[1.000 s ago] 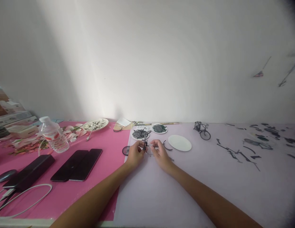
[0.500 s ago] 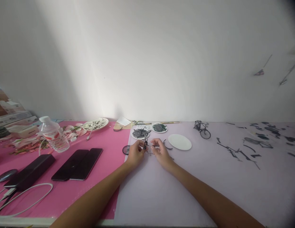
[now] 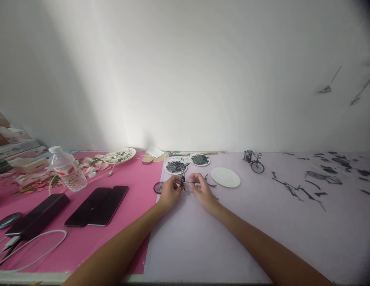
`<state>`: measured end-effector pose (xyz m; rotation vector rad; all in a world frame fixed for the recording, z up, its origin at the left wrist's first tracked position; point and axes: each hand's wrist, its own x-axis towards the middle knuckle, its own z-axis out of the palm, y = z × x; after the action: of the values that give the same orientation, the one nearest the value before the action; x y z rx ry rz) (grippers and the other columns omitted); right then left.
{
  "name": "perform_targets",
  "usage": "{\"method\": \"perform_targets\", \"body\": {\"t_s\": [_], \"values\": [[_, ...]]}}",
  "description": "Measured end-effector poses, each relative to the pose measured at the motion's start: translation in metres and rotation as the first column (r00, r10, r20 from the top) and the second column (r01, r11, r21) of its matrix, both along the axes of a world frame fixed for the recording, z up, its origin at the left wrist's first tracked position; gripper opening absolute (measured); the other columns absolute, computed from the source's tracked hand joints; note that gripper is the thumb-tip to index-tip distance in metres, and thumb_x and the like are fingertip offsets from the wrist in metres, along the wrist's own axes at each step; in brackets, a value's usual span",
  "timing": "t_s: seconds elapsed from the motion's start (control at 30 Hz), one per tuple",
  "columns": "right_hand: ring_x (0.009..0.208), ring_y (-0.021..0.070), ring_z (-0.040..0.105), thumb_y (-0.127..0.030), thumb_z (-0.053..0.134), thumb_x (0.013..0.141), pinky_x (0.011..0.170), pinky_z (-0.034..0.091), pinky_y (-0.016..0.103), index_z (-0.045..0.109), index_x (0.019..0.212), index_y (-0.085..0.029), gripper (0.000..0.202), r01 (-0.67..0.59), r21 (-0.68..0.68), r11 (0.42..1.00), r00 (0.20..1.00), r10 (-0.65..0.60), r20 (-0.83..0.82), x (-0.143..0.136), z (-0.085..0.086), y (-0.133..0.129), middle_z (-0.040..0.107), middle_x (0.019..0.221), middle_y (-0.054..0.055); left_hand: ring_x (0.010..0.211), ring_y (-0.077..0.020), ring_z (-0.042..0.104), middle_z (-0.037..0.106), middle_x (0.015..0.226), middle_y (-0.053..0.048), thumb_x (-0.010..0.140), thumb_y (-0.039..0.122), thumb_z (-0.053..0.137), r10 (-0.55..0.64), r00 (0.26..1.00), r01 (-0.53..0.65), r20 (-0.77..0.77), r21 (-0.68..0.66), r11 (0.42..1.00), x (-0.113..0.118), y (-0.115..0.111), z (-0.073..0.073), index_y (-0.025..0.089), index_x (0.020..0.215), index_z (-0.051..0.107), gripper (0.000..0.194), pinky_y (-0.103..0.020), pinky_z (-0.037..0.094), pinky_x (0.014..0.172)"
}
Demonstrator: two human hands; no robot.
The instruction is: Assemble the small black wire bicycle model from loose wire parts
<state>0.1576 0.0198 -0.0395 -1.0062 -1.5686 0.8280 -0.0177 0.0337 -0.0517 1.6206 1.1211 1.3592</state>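
My left hand (image 3: 169, 194) is closed, thumb and fingertips pinching a small black model bicycle part (image 3: 182, 182) that stands upright. Just left of that hand shows a spoked toy wheel (image 3: 157, 187); whether it joins the held part is hidden. My right hand (image 3: 203, 194) is closed too, its fingertips gripping a thin dark strip (image 3: 193, 182) that points at the left hand's piece. Curved dark parts (image 3: 211, 185) lie behind the right hand. A white oval plate (image 3: 225, 177) sits to its right.
Plates of dark parts (image 3: 176, 167) and green parts (image 3: 200, 159) stand behind my hands. A model bicycle (image 3: 254, 161) stands at back right, with flat black pieces (image 3: 298, 190) nearer. On the pink left side are two phones (image 3: 97, 206), a water bottle (image 3: 68, 169) and a power strip (image 3: 38, 214).
Both hands stay in nearly the same place. The part in my left hand and the strip in my right hand have shifted only very slightly.
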Motion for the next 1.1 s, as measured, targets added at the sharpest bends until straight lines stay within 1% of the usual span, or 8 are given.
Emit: {"method": "perform_targets", "body": {"t_s": [0.4, 0.57, 0.67, 0.77, 0.83, 0.9, 0.97, 1.1], "values": [[0.088, 0.0196, 0.058, -0.038, 0.061, 0.089, 0.067, 0.052, 0.029, 0.058, 0.113, -0.024, 0.028, 0.026, -0.010, 1.000, 1.000, -0.026, 0.000, 0.000, 0.004, -0.002, 0.055, 0.105, 0.006, 0.050, -0.0076, 0.054, 0.068, 0.086, -0.002, 0.080, 0.034, 0.072, -0.024, 0.999, 0.024, 0.037, -0.022, 0.999, 0.000, -0.001, 0.004, 0.018, 0.094, 0.062, 0.024, -0.019, 0.043, 0.043], [0.102, 0.0235, 0.056, -0.039, 0.064, 0.086, 0.065, 0.051, 0.027, 0.057, 0.108, -0.025, 0.027, 0.055, -0.015, 0.998, 0.995, -0.057, -0.088, 0.006, 0.018, 0.003, 0.055, 0.102, 0.006, 0.050, -0.0073, 0.052, 0.068, 0.088, -0.002, 0.079, 0.035, 0.074, -0.025, 0.999, 0.026, 0.041, -0.023, 0.999, -0.001, -0.001, 0.006, 0.018, 0.094, 0.061, 0.025, -0.020, 0.044, 0.043], [0.098, 0.0237, 0.057, -0.040, 0.066, 0.084, 0.063, 0.051, 0.028, 0.057, 0.104, -0.024, 0.027, 0.125, 0.008, 0.992, 0.986, -0.123, -0.110, 0.018, 0.030, 0.011, 0.058, 0.101, 0.006, 0.050, -0.0073, 0.053, 0.068, 0.089, -0.003, 0.078, 0.036, 0.075, -0.015, 0.999, 0.016, 0.044, -0.034, 0.999, -0.002, 0.000, 0.008, 0.019, 0.093, 0.061, 0.027, -0.020, 0.044, 0.044], [0.092, 0.0226, 0.060, -0.038, 0.066, 0.086, 0.072, 0.050, 0.033, 0.061, 0.097, -0.023, 0.020, 0.229, 0.130, 0.965, 0.971, -0.235, 0.033, 0.034, 0.033, 0.022, 0.064, 0.101, 0.006, 0.049, -0.0076, 0.056, 0.070, 0.091, -0.002, 0.080, 0.038, 0.074, 0.008, 1.000, -0.007, 0.026, -0.037, 0.999, -0.003, -0.002, 0.011, 0.019, 0.094, 0.061, 0.027, -0.021, 0.043, 0.045], [0.091, 0.0236, 0.060, -0.033, 0.065, 0.086, 0.080, 0.049, 0.037, 0.063, 0.087, -0.023, 0.010, 0.226, 0.245, 0.943, 0.937, -0.279, 0.212, 0.044, 0.029, 0.029, 0.067, 0.095, 0.006, 0.049, -0.0082, 0.058, 0.070, 0.089, -0.001, 0.082, 0.038, 0.072, 0.040, 0.999, -0.040, 0.004, -0.032, 0.999, -0.003, -0.003, 0.014, 0.020, 0.095, 0.060, 0.025, -0.021, 0.043, 0.047], [0.092, 0.0255, 0.058, -0.026, 0.064, 0.085, 0.085, 0.046, 0.040, 0.065, 0.080, -0.024, 0.005, 0.199, 0.338, 0.920, 0.865, -0.327, 0.380, 0.052, 0.020, 0.036, 0.069, 0.089, 0.005, 0.050, -0.0090, 0.059, 0.069, 0.084, 0.000, 0.083, 0.039, 0.072, 0.070, 0.998, -0.070, -0.010, -0.031, 0.997, -0.004, -0.004, 0.017, 0.021, 0.094, 0.059, 0.025, -0.021, 0.042, 0.048], [0.091, 0.0266, 0.057, -0.022, 0.066, 0.082, 0.084, 0.044, 0.041, 0.067, 0.077, -0.024, 0.006, 0.197, 0.357, 0.913, 0.795, -0.362, 0.486, 0.056, 0.012, 0.041, 0.070, 0.085, 0.005, 0.051, -0.0096, 0.060, 0.068, 0.082, 0.000, 0.082, 0.040, 0.074, 0.088, 0.996, -0.088, -0.014, -0.034, 0.996, -0.004, -0.004, 0.018, 0.020, 0.093, 0.059, 0.027, -0.021, 0.042, 0.048], [0.092, 0.0282, 0.055, -0.018, 0.067, 0.081, 0.079, 0.041, 0.039, 0.069, 0.077, -0.025, 0.008, 0.244, 0.380, 0.892, 0.695, -0.435, 0.573, 0.060, 0.003, 0.045, 0.072, 0.085, 0.007, 0.051, -0.0090, 0.059, 0.068, 0.087, -0.001, 0.079, 0.043, 0.076, 0.096, 0.995, -0.096, 0.003, -0.035, 0.995, -0.003, -0.002, 0.017, 0.020, 0.093, 0.058, 0.032, -0.021, 0.041, 0.047]]}}
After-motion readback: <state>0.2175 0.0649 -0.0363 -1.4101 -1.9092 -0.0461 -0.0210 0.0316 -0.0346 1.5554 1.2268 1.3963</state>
